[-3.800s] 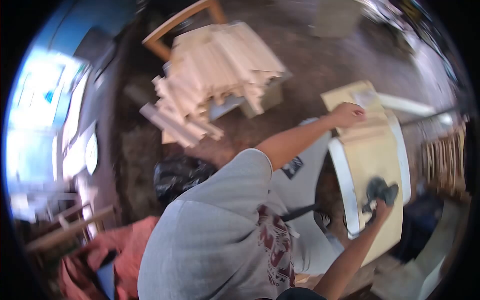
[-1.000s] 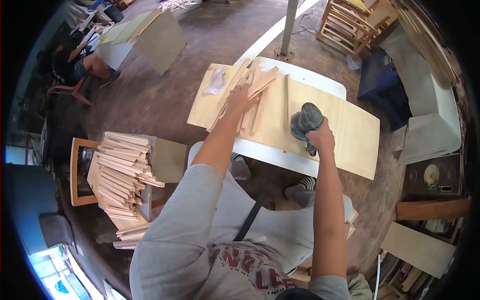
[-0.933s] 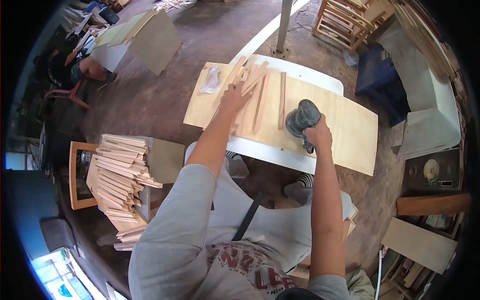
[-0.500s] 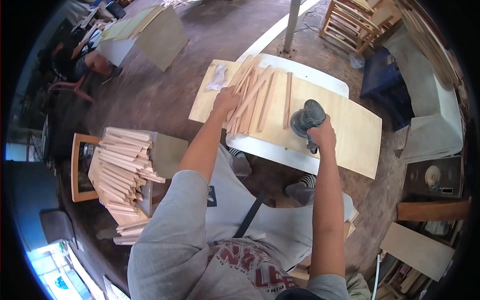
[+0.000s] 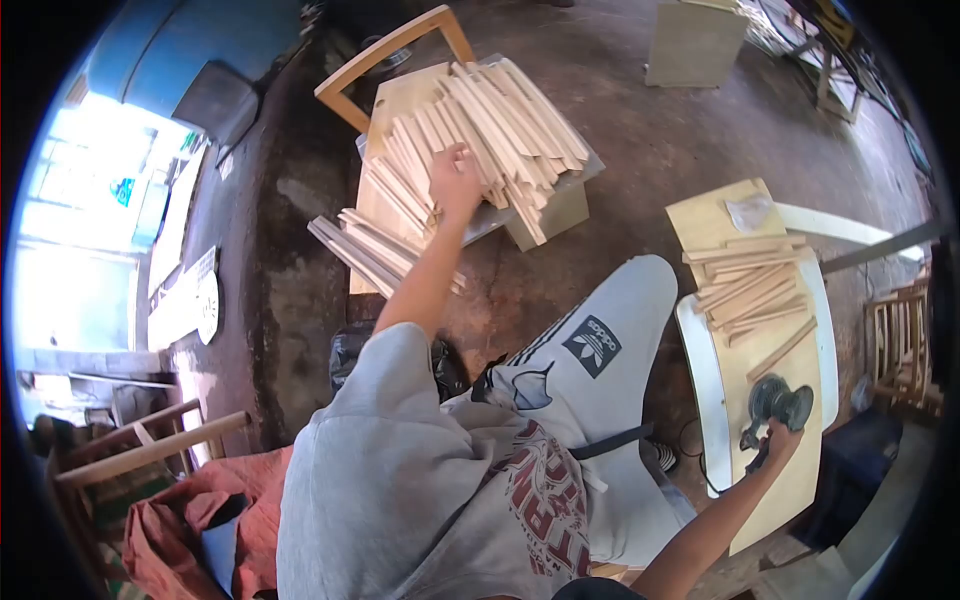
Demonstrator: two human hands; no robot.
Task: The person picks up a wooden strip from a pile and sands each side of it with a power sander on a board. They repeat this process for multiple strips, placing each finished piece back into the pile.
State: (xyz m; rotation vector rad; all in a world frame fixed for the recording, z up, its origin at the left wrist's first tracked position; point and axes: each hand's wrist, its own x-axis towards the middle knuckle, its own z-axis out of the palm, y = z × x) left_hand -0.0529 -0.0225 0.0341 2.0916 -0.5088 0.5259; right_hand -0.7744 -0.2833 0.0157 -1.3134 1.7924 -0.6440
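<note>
My left hand point(image 5: 456, 187) is over the big pile of pale wooden strips point(image 5: 510, 120), its fingers curled down onto a strip; the fingertips are partly hidden. At the right, my right hand point(image 5: 783, 436) grips a dark orbital sander point(image 5: 780, 402), which stands on a plywood board point(image 5: 790, 490). One single wooden strip point(image 5: 782, 348) lies on the board close to the sander. Farther along the same board is a smaller, loose heap of strips point(image 5: 750, 290).
A clear plastic bag point(image 5: 748, 211) lies at the board's far end. The board rests on a white tabletop point(image 5: 706, 390). A wooden frame point(image 5: 385, 55) stands behind the big pile. More strips point(image 5: 365, 250) lie nearer me. Red cloth point(image 5: 200, 520) is at lower left.
My view has swung left. My left hand has moved from the heap on the board to the big pile at the left. My right hand still holds the sander on the board.
</note>
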